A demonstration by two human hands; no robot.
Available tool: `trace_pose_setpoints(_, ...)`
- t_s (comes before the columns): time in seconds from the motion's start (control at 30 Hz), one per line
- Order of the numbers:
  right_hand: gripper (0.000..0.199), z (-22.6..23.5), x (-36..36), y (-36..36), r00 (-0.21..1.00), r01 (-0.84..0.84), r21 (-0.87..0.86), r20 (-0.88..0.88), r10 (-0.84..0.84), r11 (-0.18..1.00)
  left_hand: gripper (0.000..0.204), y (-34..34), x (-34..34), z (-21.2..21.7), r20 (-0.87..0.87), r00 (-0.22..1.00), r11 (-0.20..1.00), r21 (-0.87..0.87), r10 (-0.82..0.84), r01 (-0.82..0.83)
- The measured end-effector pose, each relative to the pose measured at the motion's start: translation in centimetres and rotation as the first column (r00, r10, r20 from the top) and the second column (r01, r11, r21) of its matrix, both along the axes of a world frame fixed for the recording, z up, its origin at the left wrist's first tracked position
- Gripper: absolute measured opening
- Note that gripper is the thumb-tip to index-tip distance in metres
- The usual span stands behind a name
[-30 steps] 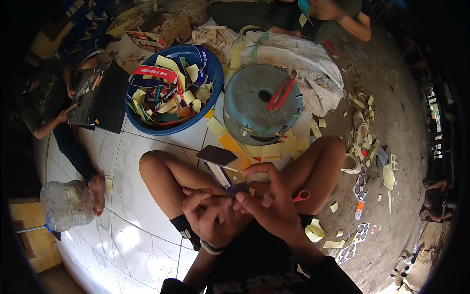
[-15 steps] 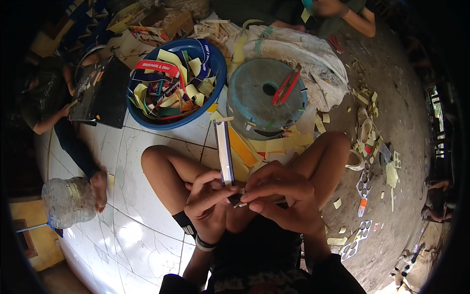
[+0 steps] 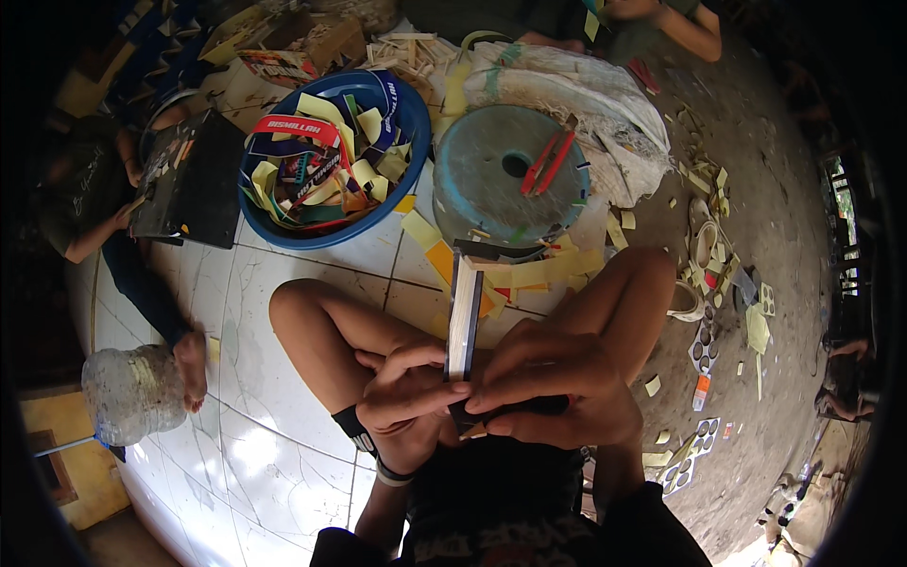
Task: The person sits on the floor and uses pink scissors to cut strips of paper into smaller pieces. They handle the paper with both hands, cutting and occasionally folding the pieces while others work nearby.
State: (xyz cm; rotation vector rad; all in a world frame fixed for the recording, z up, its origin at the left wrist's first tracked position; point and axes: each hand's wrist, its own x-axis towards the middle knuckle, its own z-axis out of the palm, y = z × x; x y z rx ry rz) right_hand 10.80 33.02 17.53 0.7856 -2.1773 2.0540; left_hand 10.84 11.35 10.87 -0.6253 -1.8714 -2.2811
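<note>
A long narrow piece with a pale, wood-like face and dark edges [image 3: 463,317] stands up between my hands, its top pointing away from me. At its far end a short wooden bit [image 3: 487,264] juts to the right. My left hand [image 3: 402,406] is closed round the lower part, thumb laid across it. My right hand [image 3: 562,383] pinches the near end from the right, fingertips close to the left thumb. Fingers cover most of that near end, so its shape there is hidden.
Ahead stand a blue basin [image 3: 416,170] of colourful strips and a round grey-green block [image 3: 472,180] bearing red-handled pliers [image 3: 550,163]. A white sack [image 3: 605,104] lies behind. Yellow scraps [image 3: 557,269] litter the floor. At left a person sits by a black box [image 3: 203,180]; a clear jug [image 3: 132,392] lies nearer.
The long piece has shifted right and turned slightly, so its far end now shows a dark tip and the wooden bit points right. Both hands stay closed on it.
</note>
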Motion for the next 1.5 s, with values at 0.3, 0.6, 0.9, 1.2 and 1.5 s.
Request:
trace_pose_setpoints(0.3,0.029,-0.2,0.1,-0.2,0.997,0.065,0.049,-0.047,-0.062,0.997,0.021,0.0,0.1,-0.2,0.005,1.0,0.999,-0.04,0.004,-0.004)
trace_pose_setpoints(0.6,0.027,-0.6,0.1,-0.2,0.993,0.074,0.08,-0.097,-0.066,0.994,0.023,-0.1,0.4,-0.2,0.037,0.999,0.999,-0.042,0.033,-0.031)
trace_pose_setpoints(0.9,0.021,-0.5,0.5,-0.8,0.986,0.163,0.109,-0.037,-0.16,0.981,0.021,0.0,0.7,0.2,0.08,0.997,1.0,-0.022,0.017,-0.016)
trace_pose_setpoints(1.2,0.017,-0.5,1.4,-1.4,0.918,0.318,0.058,0.229,-0.323,0.946,0.017,-0.1,0.7,-0.2,0.043,0.999,0.999,-0.048,0.011,-0.009)
trace_pose_setpoints(1.5,0.005,-1.5,2.2,-1.7,0.784,0.515,0.13,0.326,-0.527,0.847,0.01,0.4,1.4,-1.1,0.187,0.976,0.994,-0.01,0.111,-0.111)
